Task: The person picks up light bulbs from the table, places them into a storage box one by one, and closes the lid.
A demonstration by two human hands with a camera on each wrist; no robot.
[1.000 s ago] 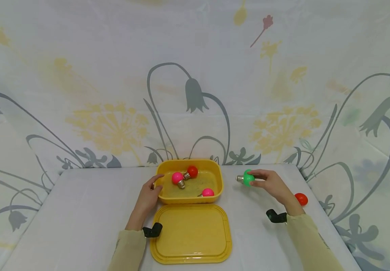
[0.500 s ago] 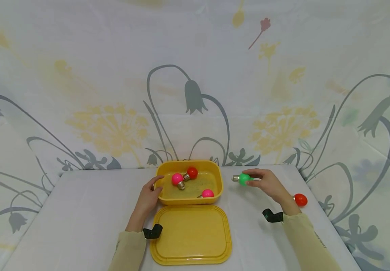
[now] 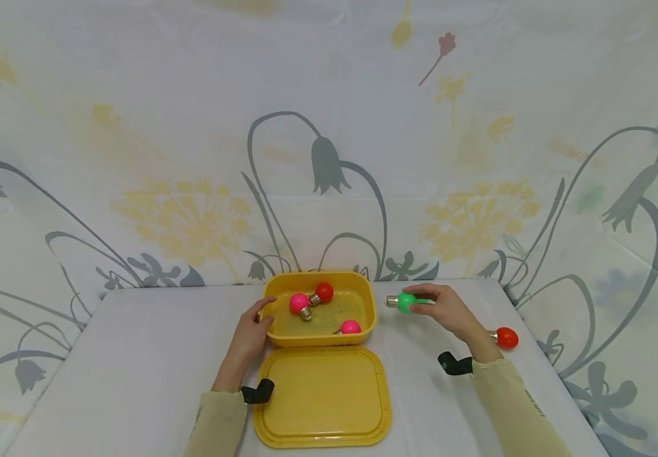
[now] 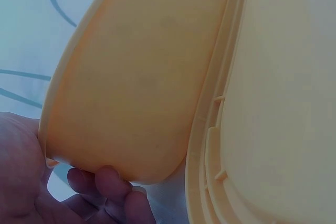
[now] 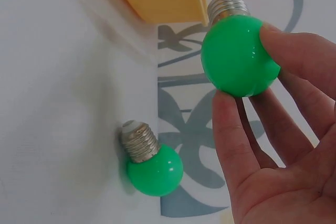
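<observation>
My right hand (image 3: pixel 449 312) pinches a green light bulb (image 5: pixel 236 53) between thumb and fingertips, its metal screw base toward the yellow container (image 3: pixel 371 304). The held bulb is raised off the table. A second green light bulb (image 5: pixel 156 169) lies on the table below it in the right wrist view; the hand mostly hides it in the head view. My left hand (image 3: pixel 251 333) holds the container's left end, fingers curled against its outer wall (image 4: pixel 142 93). Inside lie a pink bulb (image 3: pixel 298 302), a red bulb (image 3: pixel 324 292) and another pink bulb (image 3: pixel 350 327).
A yellow lid (image 3: pixel 323 397) lies flat just in front of the container. To the right, beside my right forearm, a red bulb (image 3: pixel 507 338) rests on the white table (image 3: pixel 152 368). A flower-patterned cloth (image 3: pixel 192 127) hangs behind the table.
My right hand has carried the green bulb a little to the left, closer to the container. More of the red bulb by the right forearm shows now. The left hand stays in place.
</observation>
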